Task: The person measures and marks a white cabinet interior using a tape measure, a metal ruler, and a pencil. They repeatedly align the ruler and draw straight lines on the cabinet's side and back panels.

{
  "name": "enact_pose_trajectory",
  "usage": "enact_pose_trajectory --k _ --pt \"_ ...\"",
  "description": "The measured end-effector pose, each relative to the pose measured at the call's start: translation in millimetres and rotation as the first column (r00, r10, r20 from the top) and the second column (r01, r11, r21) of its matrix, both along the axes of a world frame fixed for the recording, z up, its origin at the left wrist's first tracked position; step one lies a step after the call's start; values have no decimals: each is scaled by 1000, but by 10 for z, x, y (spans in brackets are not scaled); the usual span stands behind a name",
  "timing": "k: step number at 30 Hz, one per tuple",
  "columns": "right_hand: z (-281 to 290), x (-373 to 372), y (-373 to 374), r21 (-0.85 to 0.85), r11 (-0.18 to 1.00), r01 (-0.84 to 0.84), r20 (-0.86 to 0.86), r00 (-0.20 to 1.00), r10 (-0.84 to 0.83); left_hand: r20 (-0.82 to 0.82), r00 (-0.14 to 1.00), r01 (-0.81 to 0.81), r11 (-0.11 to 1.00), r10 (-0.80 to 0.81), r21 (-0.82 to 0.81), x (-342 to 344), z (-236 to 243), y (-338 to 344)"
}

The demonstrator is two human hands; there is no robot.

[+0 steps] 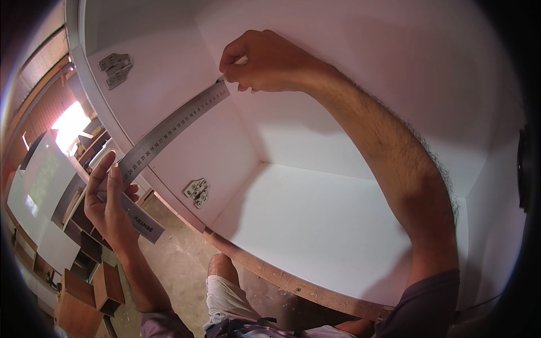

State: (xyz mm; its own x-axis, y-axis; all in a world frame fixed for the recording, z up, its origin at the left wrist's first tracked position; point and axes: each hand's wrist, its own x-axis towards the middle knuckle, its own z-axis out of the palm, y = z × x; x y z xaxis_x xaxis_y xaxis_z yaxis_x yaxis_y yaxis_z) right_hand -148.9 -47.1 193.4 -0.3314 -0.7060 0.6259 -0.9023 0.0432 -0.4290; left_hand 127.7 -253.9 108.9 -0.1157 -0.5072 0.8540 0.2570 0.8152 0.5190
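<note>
A metal try square (174, 127) with a graduated steel blade stretches across the side panel of a white cabinet (315, 219). My left hand (111, 203) grips it at the lower left, fingers closed around the corner where the blade meets the stock. Up at the blade's far end, my right hand (262, 62) is closed in a pinch, its fingertips at or just above the blade's tip. Something thin and dark shows below those fingertips, and a pale bit shows between the fingers; what it is I cannot make out. Two metal hinge plates (116, 70) (197, 192) are fixed to the side panel.
The cabinet's front edge (298, 287) runs in front of my legs. Brown wooden boxes (84, 293) stand on the floor at lower left, near white panels (39, 191). Bright light comes from an opening (72, 124) at far left. A dark round object (524, 169) is at the right rim.
</note>
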Motion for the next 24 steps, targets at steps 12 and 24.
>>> enact_pose_trajectory --k 12,24 --pt "-2 13 5 -5 1000 -19 14 1000 20 -6 1000 -7 1000 7 -7 -5 3 -13" --pt "3 23 15 -7 1000 -17 -4 1000 17 -15 1000 0 1000 0 -6 -5 5 3"
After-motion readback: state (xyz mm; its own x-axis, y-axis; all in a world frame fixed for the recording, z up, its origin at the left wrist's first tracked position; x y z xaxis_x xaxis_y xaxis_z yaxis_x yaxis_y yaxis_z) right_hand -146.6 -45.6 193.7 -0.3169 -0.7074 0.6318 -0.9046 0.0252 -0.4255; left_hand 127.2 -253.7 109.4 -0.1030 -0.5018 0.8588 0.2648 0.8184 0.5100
